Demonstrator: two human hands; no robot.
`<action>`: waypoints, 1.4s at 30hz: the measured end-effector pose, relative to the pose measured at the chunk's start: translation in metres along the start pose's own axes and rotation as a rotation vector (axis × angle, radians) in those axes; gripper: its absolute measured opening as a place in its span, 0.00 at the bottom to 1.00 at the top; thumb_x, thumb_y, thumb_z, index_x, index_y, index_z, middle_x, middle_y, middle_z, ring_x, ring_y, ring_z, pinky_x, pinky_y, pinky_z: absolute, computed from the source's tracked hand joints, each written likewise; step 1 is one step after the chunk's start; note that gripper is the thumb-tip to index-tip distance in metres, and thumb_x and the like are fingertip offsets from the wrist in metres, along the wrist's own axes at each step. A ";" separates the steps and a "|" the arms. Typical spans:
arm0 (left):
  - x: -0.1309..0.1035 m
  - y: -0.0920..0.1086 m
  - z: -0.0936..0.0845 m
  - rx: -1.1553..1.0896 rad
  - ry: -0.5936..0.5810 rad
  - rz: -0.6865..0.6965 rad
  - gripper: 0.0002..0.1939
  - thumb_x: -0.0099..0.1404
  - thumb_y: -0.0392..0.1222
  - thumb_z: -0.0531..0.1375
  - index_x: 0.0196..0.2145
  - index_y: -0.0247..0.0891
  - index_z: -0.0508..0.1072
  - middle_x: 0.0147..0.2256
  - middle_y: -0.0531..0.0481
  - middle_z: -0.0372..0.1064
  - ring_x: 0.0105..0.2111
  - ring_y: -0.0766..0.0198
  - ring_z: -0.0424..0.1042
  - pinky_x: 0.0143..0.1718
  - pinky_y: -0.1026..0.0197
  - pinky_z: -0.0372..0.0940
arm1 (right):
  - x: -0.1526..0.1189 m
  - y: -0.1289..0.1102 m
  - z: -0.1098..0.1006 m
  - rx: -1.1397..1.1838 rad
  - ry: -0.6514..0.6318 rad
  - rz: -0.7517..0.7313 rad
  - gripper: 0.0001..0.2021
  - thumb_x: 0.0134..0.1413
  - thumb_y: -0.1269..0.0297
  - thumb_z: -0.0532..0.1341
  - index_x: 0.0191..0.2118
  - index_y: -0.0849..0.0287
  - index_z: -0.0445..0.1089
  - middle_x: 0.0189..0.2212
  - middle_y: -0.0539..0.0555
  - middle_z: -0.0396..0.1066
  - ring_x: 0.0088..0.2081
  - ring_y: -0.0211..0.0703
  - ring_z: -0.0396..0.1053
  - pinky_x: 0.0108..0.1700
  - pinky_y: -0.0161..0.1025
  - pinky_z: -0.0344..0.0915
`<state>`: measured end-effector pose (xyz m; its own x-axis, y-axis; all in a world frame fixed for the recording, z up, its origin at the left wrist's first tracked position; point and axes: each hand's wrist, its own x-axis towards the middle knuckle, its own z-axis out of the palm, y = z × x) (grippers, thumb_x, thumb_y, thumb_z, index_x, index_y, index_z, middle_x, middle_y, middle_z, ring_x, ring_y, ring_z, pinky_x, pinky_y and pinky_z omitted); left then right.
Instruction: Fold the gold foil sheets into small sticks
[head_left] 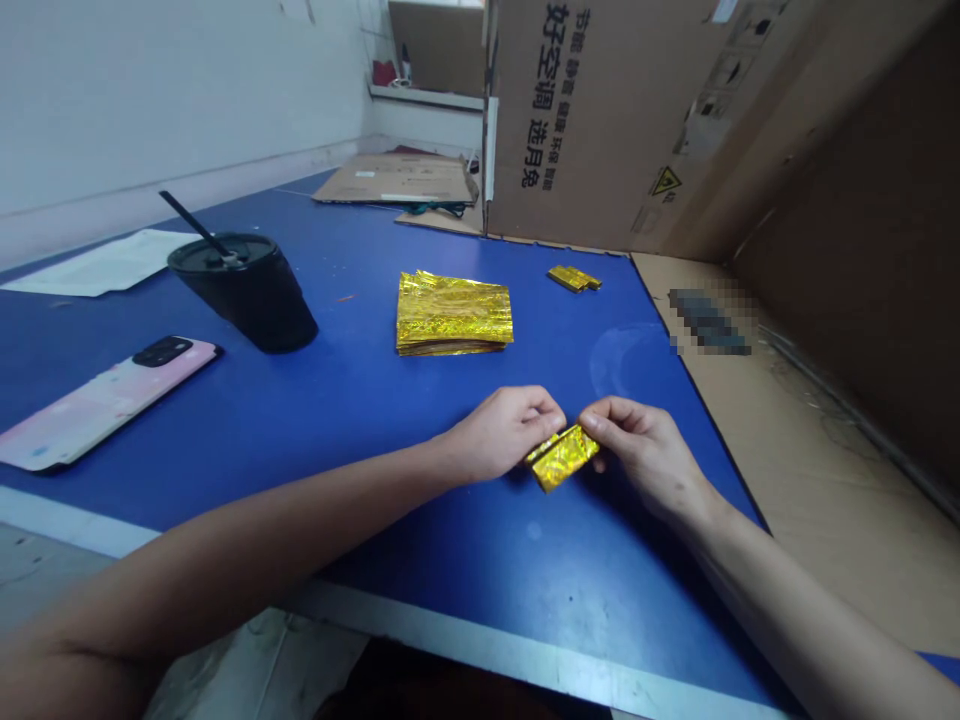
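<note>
Between my two hands is a small folded piece of shiny gold foil paper (564, 460), held just above the blue table. My left hand (511, 432) pinches its left end between thumb and fingers. At the opposite end, the thumb and fingers of my right hand (646, 447) grip the same piece; some fingertips are hidden behind it. Beyond my hands lies a stack of flat gold foil sheets (454, 314), its layered edge facing me. Farther back on the right rest a few small folded gold foil pieces (574, 278), side by side.
A black tumbler with a straw (251, 290) stands on the left of the blue table (352, 400). A pink phone (112, 400) and a white sheet (97, 263) lie near it. Tall cardboard (600, 120) borders the back and right; flattened cardboard (397, 178) lies at the back.
</note>
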<state>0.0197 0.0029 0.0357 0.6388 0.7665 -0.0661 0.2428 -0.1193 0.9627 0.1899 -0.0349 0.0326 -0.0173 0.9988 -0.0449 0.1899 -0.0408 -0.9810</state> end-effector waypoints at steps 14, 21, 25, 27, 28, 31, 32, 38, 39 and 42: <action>0.040 -0.021 -0.027 0.195 0.275 0.149 0.08 0.51 0.33 0.59 0.32 0.35 0.66 0.25 0.56 0.63 0.24 0.71 0.63 0.25 0.68 0.58 | 0.042 0.024 -0.001 -0.142 0.215 -0.118 0.14 0.44 0.54 0.59 0.25 0.62 0.67 0.14 0.46 0.61 0.17 0.33 0.56 0.20 0.32 0.53; 0.041 -0.019 -0.031 0.372 0.230 0.211 0.01 0.54 0.34 0.57 0.27 0.36 0.67 0.22 0.58 0.61 0.23 0.71 0.61 0.25 0.68 0.55 | 0.040 0.029 -0.001 -0.313 0.205 -0.241 0.10 0.48 0.59 0.57 0.26 0.60 0.68 0.20 0.49 0.66 0.24 0.38 0.62 0.27 0.34 0.57; 0.042 -0.025 -0.029 0.449 0.204 0.192 0.01 0.55 0.35 0.57 0.28 0.36 0.67 0.23 0.57 0.63 0.24 0.71 0.61 0.27 0.68 0.55 | 0.038 0.030 -0.001 -0.515 0.187 -0.340 0.09 0.52 0.63 0.54 0.30 0.60 0.68 0.25 0.52 0.69 0.27 0.40 0.65 0.31 0.36 0.60; 0.044 -0.027 -0.029 0.487 0.192 0.191 0.01 0.55 0.35 0.57 0.28 0.36 0.68 0.24 0.56 0.63 0.25 0.70 0.62 0.28 0.67 0.56 | 0.037 0.030 0.000 -0.582 0.176 -0.382 0.08 0.53 0.64 0.53 0.30 0.59 0.68 0.26 0.52 0.69 0.28 0.40 0.66 0.32 0.36 0.60; 0.046 -0.028 -0.030 0.497 0.187 0.195 0.01 0.55 0.35 0.57 0.28 0.36 0.69 0.24 0.56 0.64 0.25 0.70 0.62 0.28 0.66 0.56 | 0.037 0.030 0.001 -0.609 0.169 -0.399 0.08 0.53 0.64 0.53 0.30 0.59 0.68 0.26 0.52 0.69 0.28 0.40 0.66 0.32 0.36 0.61; 0.047 -0.030 -0.030 0.502 0.180 0.212 0.02 0.56 0.34 0.56 0.27 0.36 0.68 0.25 0.55 0.64 0.26 0.69 0.62 0.29 0.66 0.56 | 0.035 0.030 0.002 -0.672 0.140 -0.420 0.08 0.54 0.63 0.53 0.32 0.57 0.68 0.28 0.52 0.70 0.30 0.41 0.67 0.34 0.37 0.61; 0.047 -0.030 -0.030 0.503 0.182 0.217 0.02 0.56 0.34 0.56 0.27 0.36 0.68 0.26 0.55 0.64 0.26 0.69 0.62 0.29 0.66 0.56 | 0.035 0.029 0.002 -0.692 0.133 -0.420 0.08 0.54 0.62 0.54 0.33 0.57 0.68 0.29 0.53 0.70 0.31 0.41 0.67 0.34 0.37 0.61; 0.043 -0.026 -0.028 0.513 0.232 0.254 0.02 0.56 0.33 0.55 0.27 0.36 0.67 0.27 0.54 0.63 0.28 0.69 0.62 0.31 0.66 0.57 | 0.033 0.028 0.002 -0.711 0.111 -0.457 0.06 0.52 0.63 0.56 0.35 0.57 0.66 0.32 0.53 0.67 0.34 0.42 0.65 0.37 0.38 0.61; 0.042 -0.026 -0.027 0.515 0.235 0.270 0.02 0.56 0.33 0.55 0.27 0.36 0.67 0.27 0.54 0.62 0.28 0.69 0.62 0.31 0.66 0.57 | 0.033 0.027 0.002 -0.697 0.103 -0.470 0.05 0.52 0.64 0.55 0.34 0.57 0.65 0.32 0.53 0.67 0.34 0.41 0.64 0.37 0.38 0.61; 0.040 -0.026 -0.026 0.518 0.217 0.314 0.02 0.57 0.34 0.55 0.27 0.36 0.67 0.28 0.54 0.62 0.28 0.69 0.62 0.31 0.66 0.57 | 0.034 0.026 0.003 -0.674 0.086 -0.462 0.03 0.52 0.65 0.56 0.32 0.57 0.64 0.32 0.53 0.66 0.34 0.41 0.64 0.37 0.38 0.61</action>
<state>0.0200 0.0532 0.0153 0.5878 0.7492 0.3053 0.4239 -0.6067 0.6725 0.1912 -0.0021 0.0049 -0.1680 0.9107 0.3774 0.7312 0.3719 -0.5719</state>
